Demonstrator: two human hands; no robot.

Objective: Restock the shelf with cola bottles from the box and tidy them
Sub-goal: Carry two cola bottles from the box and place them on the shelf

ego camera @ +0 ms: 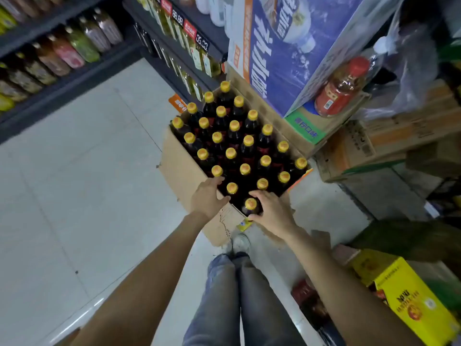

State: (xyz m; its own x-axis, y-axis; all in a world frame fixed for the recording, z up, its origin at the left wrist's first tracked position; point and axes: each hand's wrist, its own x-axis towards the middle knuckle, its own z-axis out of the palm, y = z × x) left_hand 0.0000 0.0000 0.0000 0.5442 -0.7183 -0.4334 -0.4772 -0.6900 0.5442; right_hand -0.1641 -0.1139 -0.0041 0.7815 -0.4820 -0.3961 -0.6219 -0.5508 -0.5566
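Note:
An open cardboard box [182, 171] stands on the floor, packed with several dark cola bottles with yellow caps [234, 126]. My right hand [273, 211] curls around the nearest bottle [250, 204] at the box's near corner. My left hand [208, 198] rests on the box's near left rim, fingers spread, beside a yellow cap [217, 171]. The hand holds nothing that I can see.
Dark shelves with drink bottles [74, 46] run along the left and back. Stacked cartons [287, 46] and a red-capped bottle [341, 88] rise on the right. A yellow carton [409, 295] lies at the lower right. My legs and shoe [239, 243] stand just below the box.

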